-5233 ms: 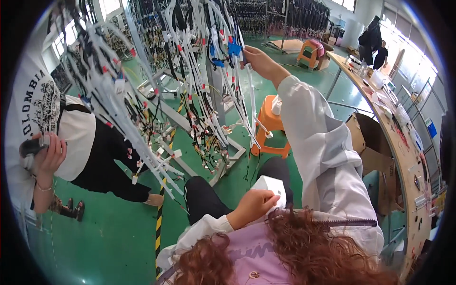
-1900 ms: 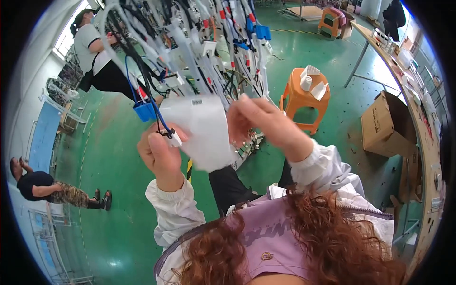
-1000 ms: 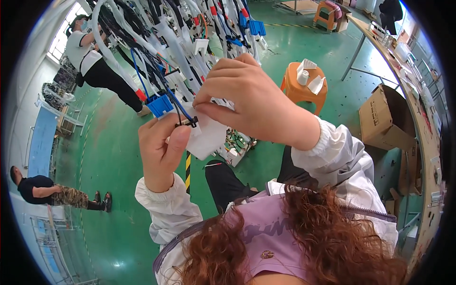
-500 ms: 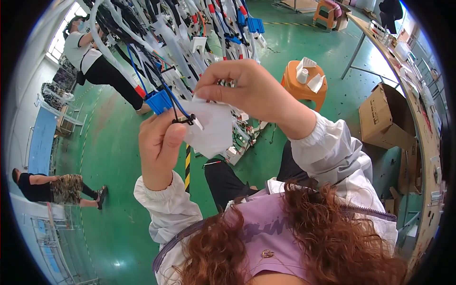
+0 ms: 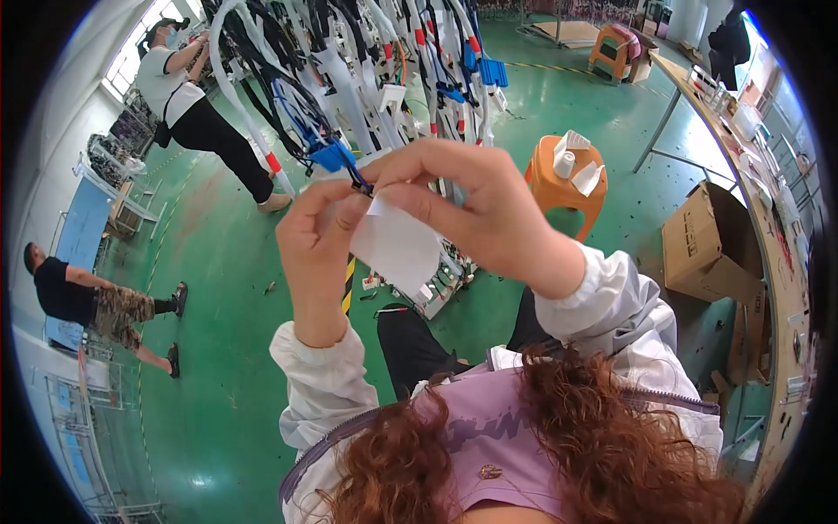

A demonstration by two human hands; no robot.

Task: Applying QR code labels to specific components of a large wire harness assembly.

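A thin white sheet (image 5: 401, 258) hangs below my fingers, and my right hand (image 5: 476, 210) pinches its upper edge between thumb and forefinger. My left hand (image 5: 319, 240) is closed on a dark wire bundle (image 5: 360, 181), its fingertips close to those of the right. Just above the left hand, a blue connector (image 5: 333, 155) hangs on wires. Behind both hands a large wire harness (image 5: 349, 79) hangs down, with black cables, white sleeves and red bands. My fingers partly cover where sheet and wires meet.
An orange stool (image 5: 572, 199) at the right holds a white roll and cut pieces. Beyond it are a cardboard box (image 5: 698, 240) and a long workbench (image 5: 729, 131). One person (image 5: 188, 96) stands at the far left by the harness; another (image 5: 74, 288) walks nearer on the left.
Both hands have come together: my right hand's fingertips moved down to my left ones, at the wires. The white sheet now hangs lower under them. The person on the left has stepped along.
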